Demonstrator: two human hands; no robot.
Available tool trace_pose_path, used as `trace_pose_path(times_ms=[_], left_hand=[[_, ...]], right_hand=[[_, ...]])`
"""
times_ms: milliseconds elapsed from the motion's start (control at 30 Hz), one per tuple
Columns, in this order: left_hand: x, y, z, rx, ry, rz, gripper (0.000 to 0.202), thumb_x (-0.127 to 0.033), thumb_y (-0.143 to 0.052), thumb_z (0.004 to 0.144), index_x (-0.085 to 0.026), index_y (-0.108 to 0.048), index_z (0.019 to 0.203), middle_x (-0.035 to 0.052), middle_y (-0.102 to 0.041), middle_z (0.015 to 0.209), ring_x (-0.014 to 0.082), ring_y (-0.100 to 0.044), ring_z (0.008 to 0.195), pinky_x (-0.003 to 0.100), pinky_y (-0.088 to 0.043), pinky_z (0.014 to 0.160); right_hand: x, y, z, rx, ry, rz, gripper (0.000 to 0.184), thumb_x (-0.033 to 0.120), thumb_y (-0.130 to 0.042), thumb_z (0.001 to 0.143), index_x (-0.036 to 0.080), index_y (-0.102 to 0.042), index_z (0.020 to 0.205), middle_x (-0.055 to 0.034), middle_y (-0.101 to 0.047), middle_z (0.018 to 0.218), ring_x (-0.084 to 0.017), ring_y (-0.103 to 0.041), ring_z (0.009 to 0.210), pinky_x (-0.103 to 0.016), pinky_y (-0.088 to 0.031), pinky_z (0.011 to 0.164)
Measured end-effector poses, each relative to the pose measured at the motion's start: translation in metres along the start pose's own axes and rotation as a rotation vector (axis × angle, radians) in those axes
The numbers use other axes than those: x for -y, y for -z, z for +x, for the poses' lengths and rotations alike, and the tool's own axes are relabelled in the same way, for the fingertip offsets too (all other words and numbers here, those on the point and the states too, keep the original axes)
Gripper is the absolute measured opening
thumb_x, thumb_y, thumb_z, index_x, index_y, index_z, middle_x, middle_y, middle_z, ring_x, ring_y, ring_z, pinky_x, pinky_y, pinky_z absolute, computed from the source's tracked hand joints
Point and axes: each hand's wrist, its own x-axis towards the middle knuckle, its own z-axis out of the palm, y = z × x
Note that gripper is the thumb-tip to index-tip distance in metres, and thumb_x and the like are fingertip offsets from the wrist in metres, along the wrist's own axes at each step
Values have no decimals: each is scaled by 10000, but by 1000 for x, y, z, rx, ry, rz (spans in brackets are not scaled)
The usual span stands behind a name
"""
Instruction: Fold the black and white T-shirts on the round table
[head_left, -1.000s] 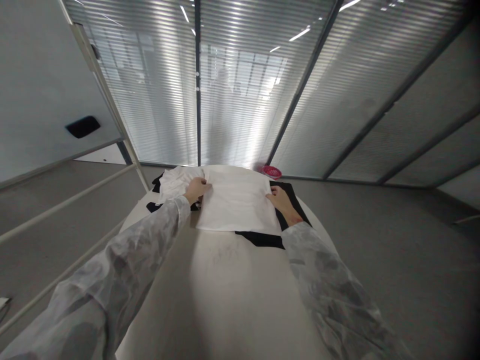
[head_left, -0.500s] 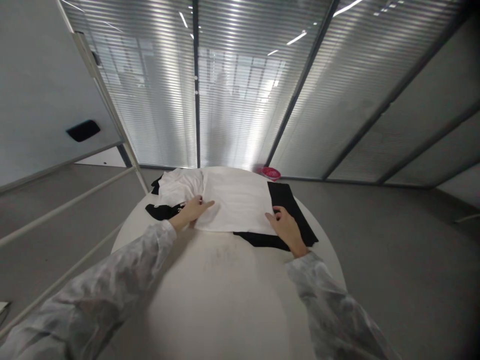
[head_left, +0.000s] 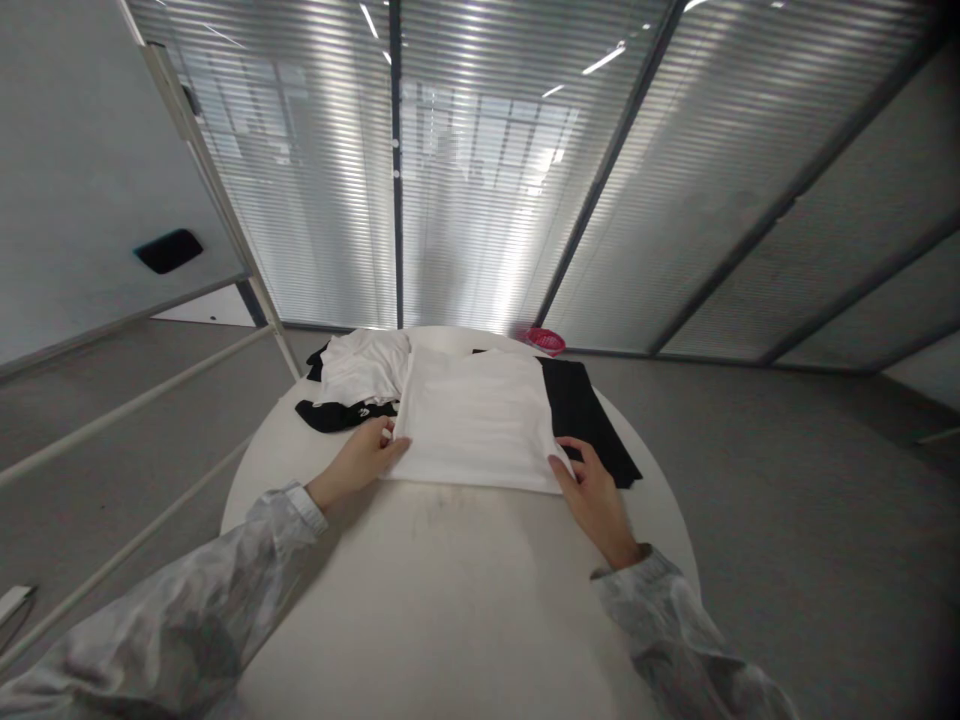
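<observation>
A white folded garment, its exact kind not clear, (head_left: 476, 425) lies spread as a rough rectangle between my hands. My left hand (head_left: 362, 458) pinches its near left corner, thumb on top and fingers beneath. At the near right corner my right hand (head_left: 598, 500) grips the cloth edge in the same way. Under and right of it lies a folded black cloth (head_left: 589, 415), partly covered by the white one. Left of the white garment is a crumpled white cloth (head_left: 364, 368) on top of a black cloth with a small white mark (head_left: 334, 416).
All the cloth rests on a round white table (head_left: 450, 600). A pink-red basket (head_left: 545, 341) is beyond the table's far edge. To the left stands a whiteboard (head_left: 90, 180) on a pale metal frame (head_left: 135, 408). Glass panels with blinds (head_left: 465, 220) form the far wall.
Both hands have drawn the white garment toward me, and its near edge now covers the front part of the black cloth. A dark strip shows at its far edge.
</observation>
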Motion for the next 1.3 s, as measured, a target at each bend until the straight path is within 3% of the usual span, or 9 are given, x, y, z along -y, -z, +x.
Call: trace_pose_path(times_ms=[233, 367, 533, 633, 733, 833, 967, 1067, 1300], left_hand=[[-7, 19, -33, 216, 18, 386, 304, -540, -659, 931, -251, -582, 987, -5, -691, 770, 205, -618, 678, 300, -344, 627], [-11, 32, -59, 265, 25, 576, 323, -547, -675, 932, -252, -586, 834, 17, -694, 748, 220, -631, 682, 312, -331, 627], [-41, 30, -56, 104, -208, 721, 223, -417, -609, 1008, -252, -610, 858, 39, -711, 792, 245, -683, 740, 346, -440, 680], [-63, 2, -28, 37, -567, 633, 232, -413, -569, 1069, -225, -667, 1162, 123, -767, 1226, 286, -725, 1148, 424, -549, 1006], [-64, -36, 9, -26, -731, 622, 461, -445, -527, 1103, -189, -588, 1482, 176, -528, 1674, 327, -504, 1549, 518, -376, 1302], [-41, -63, 37, -26, -643, 635, 624, -547, -534, 1089, -193, -531, 1602, 174, -483, 1718, 347, -443, 1607, 545, -309, 1348], [-8, -62, 45, -107, -478, 617, 709, -598, -517, 1081, -158, -513, 1637, 192, -467, 1726, 370, -398, 1634, 560, -253, 1366], [4, -51, 40, -184, -415, 617, 717, -598, -502, 1084, -164, -496, 1655, 182, -390, 1771, 386, -323, 1669, 586, -193, 1377], [11, -48, 42, -222, -351, 608, 815, -638, -500, 1069, -121, -425, 1694, 211, -341, 1784, 406, -301, 1674, 600, -178, 1372]], right_hand=[[9, 21, -27, 108, -22, 57, 532, 666, -611, 984, 234, -640, 1292, 91, -496, 574, -157, -414, 488, -275, -315, 514], [-3, 36, -44, 259, 13, -87, 414, 660, -623, 977, 261, -693, 1059, 90, -407, 541, -153, -415, 476, -271, -299, 500], [18, 37, -38, -41, 226, -530, 410, 621, -563, 1040, 255, -700, 918, 23, -536, 569, -196, -528, 519, -321, -381, 549], [54, 9, -15, -48, 504, -532, 348, 461, -498, 1103, 207, -729, 1160, -106, -778, 972, -277, -733, 942, -400, -565, 897], [70, -35, 23, 71, 661, -577, 482, 388, -464, 1113, 159, -606, 1512, -171, -623, 1579, -326, -557, 1483, -493, -418, 1257], [49, -68, 65, 148, 584, -657, 604, 461, -441, 1121, 172, -491, 1649, -148, -453, 1741, -331, -382, 1635, -541, -303, 1341], [-1, -74, 103, 137, 392, -665, 699, 547, -364, 1137, 160, -377, 1719, -146, -369, 1788, -318, -343, 1660, -539, -327, 1331], [-21, -67, 111, 110, 320, -671, 736, 573, -314, 1145, 165, -278, 1757, -161, -316, 1807, -321, -339, 1661, -574, -339, 1317], [-18, -64, 101, 36, 269, -736, 812, 636, -291, 1134, 110, -282, 1753, -209, -323, 1793, -412, -344, 1643, -641, -289, 1315]])
